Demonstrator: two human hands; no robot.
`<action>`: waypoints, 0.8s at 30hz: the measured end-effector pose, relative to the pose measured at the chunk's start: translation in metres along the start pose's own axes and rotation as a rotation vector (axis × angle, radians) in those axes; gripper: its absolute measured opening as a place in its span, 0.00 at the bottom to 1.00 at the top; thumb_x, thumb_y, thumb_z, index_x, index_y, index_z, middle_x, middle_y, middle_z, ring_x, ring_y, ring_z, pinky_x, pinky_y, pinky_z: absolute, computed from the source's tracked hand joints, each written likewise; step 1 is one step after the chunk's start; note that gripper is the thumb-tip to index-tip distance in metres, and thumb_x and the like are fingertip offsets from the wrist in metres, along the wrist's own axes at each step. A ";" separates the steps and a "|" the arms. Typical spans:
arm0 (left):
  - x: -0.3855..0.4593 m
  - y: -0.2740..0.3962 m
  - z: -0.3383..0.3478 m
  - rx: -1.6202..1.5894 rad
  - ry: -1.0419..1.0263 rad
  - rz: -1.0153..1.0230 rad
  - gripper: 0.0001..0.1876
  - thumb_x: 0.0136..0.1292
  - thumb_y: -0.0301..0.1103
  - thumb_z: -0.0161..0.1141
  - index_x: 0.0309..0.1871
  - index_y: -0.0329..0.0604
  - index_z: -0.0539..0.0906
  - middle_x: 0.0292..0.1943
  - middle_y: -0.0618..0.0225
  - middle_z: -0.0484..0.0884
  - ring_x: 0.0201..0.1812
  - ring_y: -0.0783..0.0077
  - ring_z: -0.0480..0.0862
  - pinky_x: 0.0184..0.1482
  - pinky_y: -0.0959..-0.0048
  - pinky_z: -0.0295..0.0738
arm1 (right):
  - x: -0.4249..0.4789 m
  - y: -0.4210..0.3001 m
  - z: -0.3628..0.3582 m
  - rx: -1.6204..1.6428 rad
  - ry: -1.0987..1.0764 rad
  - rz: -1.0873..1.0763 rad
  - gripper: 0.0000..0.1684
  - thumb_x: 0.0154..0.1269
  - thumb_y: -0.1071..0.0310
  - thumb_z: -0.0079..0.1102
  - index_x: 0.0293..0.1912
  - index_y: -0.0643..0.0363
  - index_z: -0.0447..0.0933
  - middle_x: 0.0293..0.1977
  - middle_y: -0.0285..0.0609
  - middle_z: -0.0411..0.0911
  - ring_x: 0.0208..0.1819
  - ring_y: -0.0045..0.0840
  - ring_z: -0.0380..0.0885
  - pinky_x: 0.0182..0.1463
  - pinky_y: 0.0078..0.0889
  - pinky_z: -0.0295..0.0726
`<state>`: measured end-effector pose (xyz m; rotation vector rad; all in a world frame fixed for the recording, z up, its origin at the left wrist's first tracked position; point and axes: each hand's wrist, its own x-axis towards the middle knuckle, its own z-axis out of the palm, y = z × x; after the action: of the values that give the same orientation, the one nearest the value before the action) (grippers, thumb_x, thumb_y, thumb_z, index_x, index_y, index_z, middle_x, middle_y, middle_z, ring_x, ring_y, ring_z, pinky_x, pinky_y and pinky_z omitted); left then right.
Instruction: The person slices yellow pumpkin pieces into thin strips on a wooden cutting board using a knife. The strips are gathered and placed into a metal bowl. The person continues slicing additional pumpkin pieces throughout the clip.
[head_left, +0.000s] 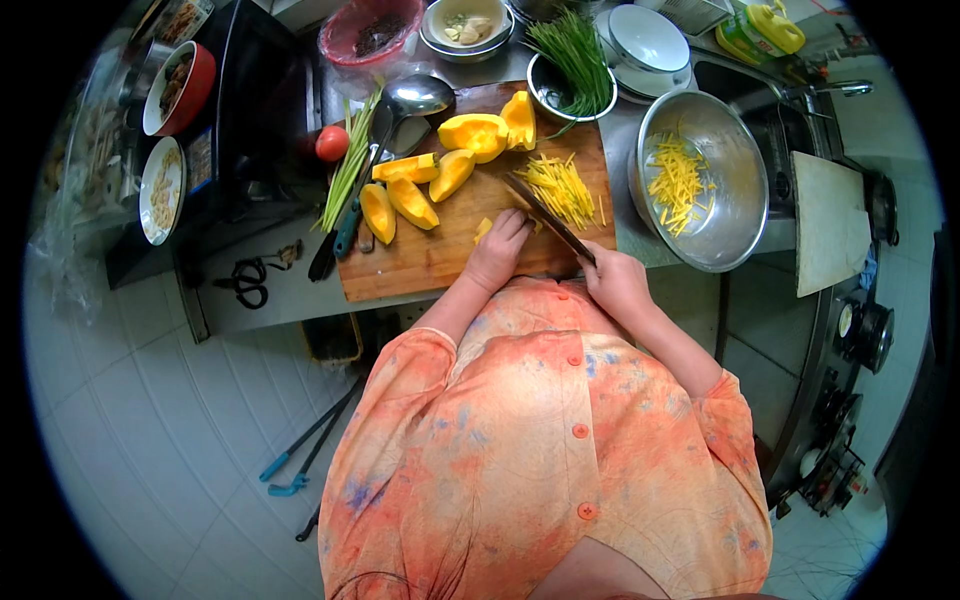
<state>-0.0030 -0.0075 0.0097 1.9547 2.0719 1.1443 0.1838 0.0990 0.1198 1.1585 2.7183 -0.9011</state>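
Observation:
My right hand (619, 281) grips the handle of a kitchen knife (551, 217), its dark blade slanting up and left over the wooden cutting board (405, 274). Under the bent fingers of my left hand (499, 247) lies a piece of yellow squash (483, 229), mostly hidden by the hand. Right of the blade is a pile of thin yellow squash strips (559, 187). Several squash chunks, among them a large scooped-out piece (474, 136) and a peeled wedge (411, 202), lie towards the board's back and left.
A steel bowl (739, 195) with yellow strips stands on the right, beside the sink (750, 97). Left of the squash lie a ladle (418, 95), green stalks (352, 157) and a tomato (331, 143). Black scissors (250, 281) rest near the counter's front edge. Chives (577, 67) fill a bowl behind.

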 end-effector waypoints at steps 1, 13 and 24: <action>0.000 0.000 0.000 0.004 0.008 0.004 0.15 0.55 0.24 0.56 0.47 0.38 0.83 0.48 0.60 0.81 0.55 0.58 0.80 0.50 0.68 0.82 | -0.003 0.001 -0.001 0.016 0.012 0.000 0.15 0.68 0.64 0.57 0.53 0.48 0.82 0.29 0.53 0.82 0.32 0.49 0.81 0.37 0.51 0.79; -0.006 -0.003 0.004 -0.023 0.018 0.012 0.15 0.57 0.24 0.56 0.48 0.39 0.84 0.51 0.60 0.82 0.55 0.58 0.81 0.50 0.68 0.82 | 0.000 -0.008 -0.007 -0.153 -0.119 -0.021 0.16 0.66 0.67 0.56 0.52 0.55 0.82 0.28 0.55 0.82 0.31 0.48 0.82 0.38 0.50 0.80; -0.001 0.000 -0.001 0.027 0.008 0.035 0.15 0.56 0.24 0.55 0.47 0.39 0.83 0.49 0.63 0.82 0.54 0.60 0.81 0.46 0.70 0.83 | -0.002 -0.002 -0.007 -0.031 -0.037 -0.027 0.16 0.66 0.65 0.57 0.53 0.50 0.82 0.30 0.54 0.82 0.33 0.49 0.82 0.39 0.51 0.80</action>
<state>-0.0037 -0.0090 0.0097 2.0096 2.0758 1.1377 0.1852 0.1007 0.1272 1.0913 2.7145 -0.8717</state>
